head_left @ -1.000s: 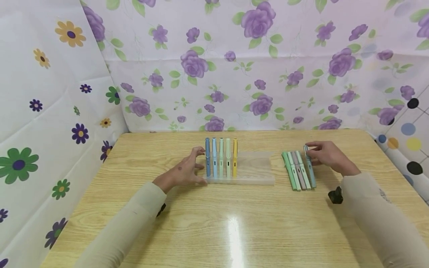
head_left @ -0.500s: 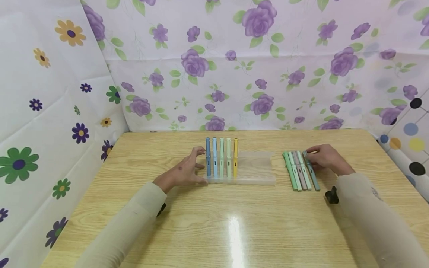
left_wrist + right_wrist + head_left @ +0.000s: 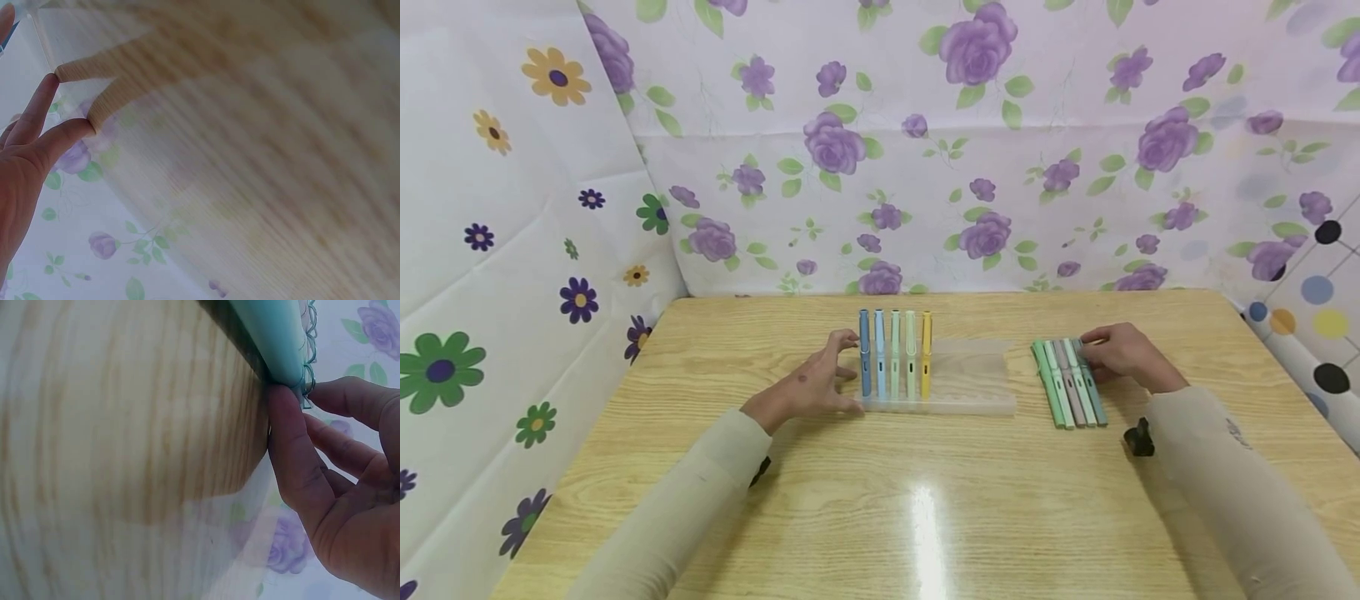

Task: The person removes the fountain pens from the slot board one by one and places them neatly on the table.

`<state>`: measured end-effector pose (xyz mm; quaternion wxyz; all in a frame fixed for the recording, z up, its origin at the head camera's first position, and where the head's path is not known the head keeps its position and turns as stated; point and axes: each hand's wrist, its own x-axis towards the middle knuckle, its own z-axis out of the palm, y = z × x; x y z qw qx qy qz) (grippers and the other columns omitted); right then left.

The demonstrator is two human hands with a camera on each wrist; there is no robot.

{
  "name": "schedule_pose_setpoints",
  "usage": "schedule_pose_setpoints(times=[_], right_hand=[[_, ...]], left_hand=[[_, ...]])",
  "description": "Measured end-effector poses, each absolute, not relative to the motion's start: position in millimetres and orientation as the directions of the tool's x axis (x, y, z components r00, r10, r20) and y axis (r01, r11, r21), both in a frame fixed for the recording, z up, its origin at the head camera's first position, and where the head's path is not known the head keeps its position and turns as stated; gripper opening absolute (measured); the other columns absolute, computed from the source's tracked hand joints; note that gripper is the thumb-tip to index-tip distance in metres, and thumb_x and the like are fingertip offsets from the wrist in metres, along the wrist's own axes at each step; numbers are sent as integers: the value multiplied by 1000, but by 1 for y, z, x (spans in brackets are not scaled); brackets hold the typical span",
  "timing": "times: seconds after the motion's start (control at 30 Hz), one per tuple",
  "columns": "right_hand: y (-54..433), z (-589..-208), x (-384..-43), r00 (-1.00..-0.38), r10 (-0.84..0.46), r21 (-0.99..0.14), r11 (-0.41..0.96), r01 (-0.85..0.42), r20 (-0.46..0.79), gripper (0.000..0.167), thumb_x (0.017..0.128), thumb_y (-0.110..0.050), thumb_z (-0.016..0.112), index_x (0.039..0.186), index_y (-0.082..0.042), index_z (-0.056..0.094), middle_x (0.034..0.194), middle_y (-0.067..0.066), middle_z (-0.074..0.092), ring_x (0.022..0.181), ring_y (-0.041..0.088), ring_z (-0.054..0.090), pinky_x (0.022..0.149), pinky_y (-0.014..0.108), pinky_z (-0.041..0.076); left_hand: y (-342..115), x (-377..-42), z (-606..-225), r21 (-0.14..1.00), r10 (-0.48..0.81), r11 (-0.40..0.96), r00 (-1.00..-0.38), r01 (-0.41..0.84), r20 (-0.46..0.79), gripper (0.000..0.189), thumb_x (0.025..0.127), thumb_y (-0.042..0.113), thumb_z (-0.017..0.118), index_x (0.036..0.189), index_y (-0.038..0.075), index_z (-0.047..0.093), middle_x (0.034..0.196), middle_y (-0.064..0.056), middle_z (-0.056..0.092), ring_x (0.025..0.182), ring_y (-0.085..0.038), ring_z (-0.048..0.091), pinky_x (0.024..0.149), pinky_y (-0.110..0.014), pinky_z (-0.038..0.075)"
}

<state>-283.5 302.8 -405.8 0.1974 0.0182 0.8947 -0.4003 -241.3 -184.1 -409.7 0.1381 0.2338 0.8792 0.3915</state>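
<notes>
In the head view, a clear pen stand (image 3: 973,407) bears several upright pens: dark blue (image 3: 865,354), light blue, green, pale green and yellow (image 3: 927,354). At its left end my left hand (image 3: 812,379) holds the stand, thumb at the front corner, fingers behind. To the right, several pens (image 3: 1066,383) in green, mint and mauve lie side by side on the table. My right hand (image 3: 1123,350) pinches the far end of the rightmost one, a grey-teal pen (image 3: 1096,396). Thumb and index finger meet at that pen's end in the right wrist view (image 3: 269,344).
A wooden table (image 3: 850,508) lies under everything. Floral cloth (image 3: 925,208) hangs behind it, with patterned cloth at both sides. Dark wrist devices (image 3: 1141,437) show beneath the sleeves.
My right hand has lowered the grey-teal pen to the table and shifted it left against the neighbouring pens. My left hand and the stand have stayed put.
</notes>
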Motion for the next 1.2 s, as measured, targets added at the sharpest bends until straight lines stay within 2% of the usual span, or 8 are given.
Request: schedule_pose_setpoints(times=[0.33, 0.53, 0.73, 0.87, 1.2], right_hand=[[310, -389, -279, -939, -160, -733, 669, 123, -304, 57, 104, -18, 53, 144, 18, 34, 135, 40, 46, 99, 32, 67, 80, 41, 59], [296, -378, -279, -952, -178, -745, 664, 72, -250, 53, 104, -19, 53, 143, 14, 40, 135, 38, 48, 107, 39, 64, 85, 42, 57], [271, -367, -275, -953, -217, -743, 669, 12, -211, 51, 104, -23, 54, 142, 10, 45, 133, 34, 52, 107, 39, 64, 91, 48, 54], [252, -363, -274, -948, -255, -766, 643, -21, -189, 49, 104, -19, 53, 142, 10, 45, 135, 34, 51, 113, 42, 61, 96, 51, 51], [212, -357, -278, -937, -319, -787, 611, -87, -144, 42, 104, -17, 54, 139, 8, 51, 131, 29, 57, 113, 42, 61, 97, 51, 50]], left_hand=[[-185, -242, -410, 759, 518, 581, -853, 294, -67, 103, 77, 11, 88, 147, 18, 13, 160, -16, 22, 126, -36, 56, 102, -52, 46], [-185, -241, -410, 757, 519, 581, -853, 298, -63, 103, 77, 11, 89, 147, 17, 14, 159, -17, 23, 125, -36, 57, 102, -53, 46], [-184, -241, -411, 752, 514, 586, -856, 303, -56, 103, 76, 12, 89, 147, 18, 14, 159, -16, 24, 124, -35, 58, 103, -53, 45], [-186, -240, -412, 753, 516, 582, -855, 307, -51, 104, 76, 13, 89, 148, 18, 14, 159, -16, 24, 124, -36, 58, 103, -53, 44], [-187, -241, -413, 761, 532, 570, -845, 309, -54, 104, 78, 14, 88, 148, 19, 12, 160, -15, 22, 126, -35, 56, 102, -53, 46]])
